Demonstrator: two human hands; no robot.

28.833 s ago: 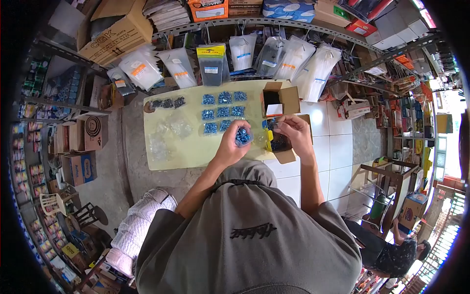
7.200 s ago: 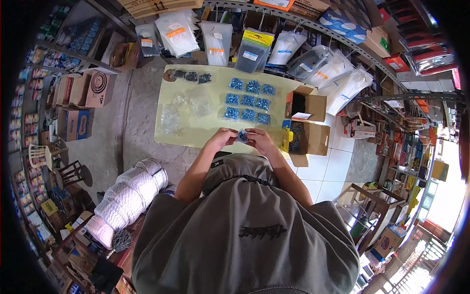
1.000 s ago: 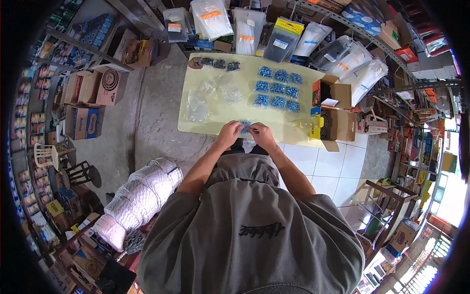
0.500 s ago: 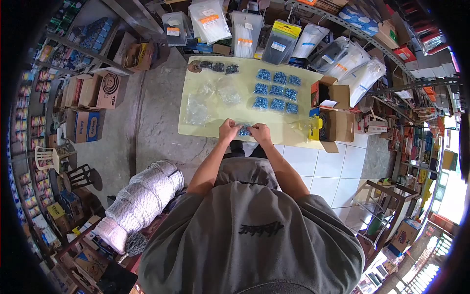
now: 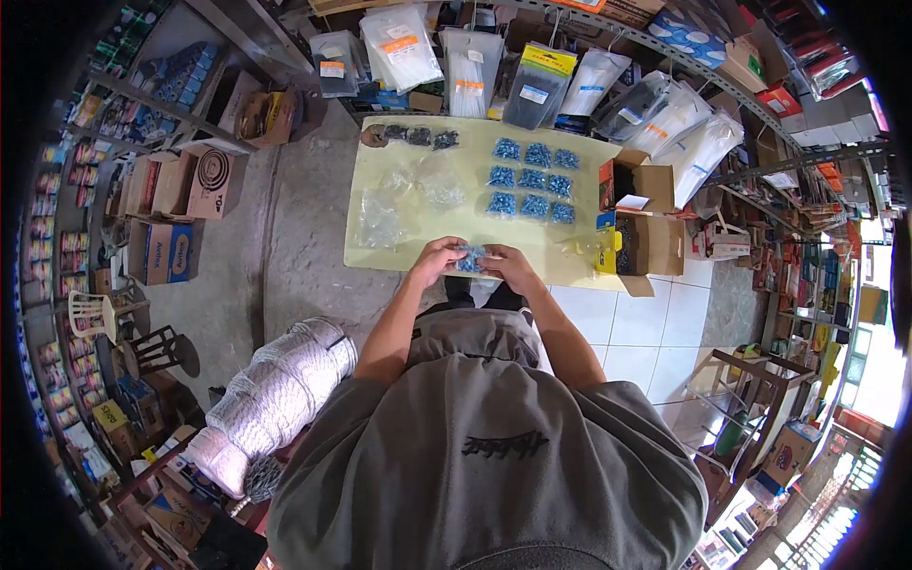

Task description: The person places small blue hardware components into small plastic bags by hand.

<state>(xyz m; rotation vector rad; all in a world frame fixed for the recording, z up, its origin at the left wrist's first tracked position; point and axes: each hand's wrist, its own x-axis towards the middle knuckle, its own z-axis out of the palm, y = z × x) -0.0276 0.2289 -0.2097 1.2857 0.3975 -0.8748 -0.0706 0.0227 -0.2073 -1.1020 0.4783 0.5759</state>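
Observation:
Between my two hands, at the near edge of the pale yellow table [image 5: 456, 223], is a small clear bag of blue pieces [image 5: 469, 258]; the pieces are too small to name. My left hand [image 5: 438, 258] grips its left side. On its right side, my right hand [image 5: 508, 266] has its fingers closed. Several similar bags of blue pieces [image 5: 532, 180] lie in rows farther back on the table. Clear empty plastic bags [image 5: 382, 218] are spread on the left part. Dark bagged pieces [image 5: 418, 136] lie in a row at the back left, beside a brown roll [image 5: 373, 136].
Two open cardboard boxes [image 5: 655, 242] stand at the table's right end, with dark contents. Packs of cable ties [image 5: 539, 87] hang behind the table. A large bundle of white rope [image 5: 275, 385] lies at the lower left. Stocked shelves line both sides.
My hands have turned and closed in around the bag's sides, where they were pinching its top edge. The bag shows more fully now. The view has shifted slightly.

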